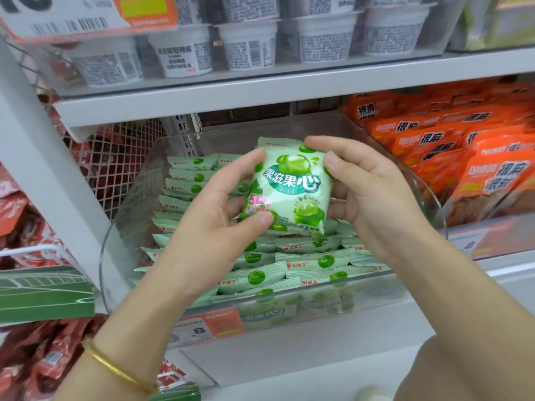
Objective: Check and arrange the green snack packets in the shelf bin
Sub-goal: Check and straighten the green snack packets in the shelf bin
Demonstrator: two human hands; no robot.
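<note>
Both my hands hold one green snack packet (292, 183) upright above the clear shelf bin (318, 302), its printed front facing me. My left hand (214, 227) grips its left edge, thumb on the lower front, fingers behind the top. My right hand (373, 195) grips its right edge with thumb and fingers curled around it. Below, several green packets (289, 264) lie stacked in rows in the bin, partly hidden by my hands.
Orange snack packets (463, 149) fill the bin to the right. White cups (249, 41) stand on the shelf above. Red packets (17, 215) and a wire mesh panel (115, 163) are at the left. An orange price tag (214, 325) sits on the shelf edge.
</note>
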